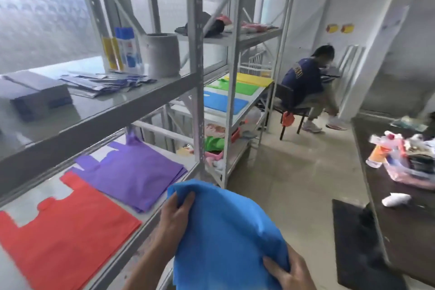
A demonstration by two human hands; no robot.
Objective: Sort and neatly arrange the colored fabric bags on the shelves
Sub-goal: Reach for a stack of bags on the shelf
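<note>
Presently held: one blue fabric bag (226,231), slack and rumpled, carried in front of the near shelf (150,216) and not yet laid down. Left hand (173,216) pinches its upper left edge, thumb over the cloth; right hand (286,273) grips its lower right portion, fingers curled into the fabric. Already placed on the near shelf: red bags (63,240), flat, handles toward the back; purple bags (131,172), a flat stack just beside the red and slightly overlapping its far corner. Already placed on the farther shelf (256,101), well apart from the hands: blue stack (226,101), then green bags (233,87), then yellow bags (249,79), in a row. Judged destination for the held item: the blue stack, since colours are kept together. Handling note: the cloth is thin and will fold on itself, so it is best pulled taut between both hands, creases shaken out, then lowered flat with handles toward the back like the rest and edges squared to the stack beneath. Risk: dragging the bag across may shift the green neighbour. Other stock: spray cans (127,52) and a grey roll (162,54) on the upper shelf; a seated person (303,87) beyond; a dark bench (400,195) at right bearing a cluttered plastic bag (409,160).
</note>
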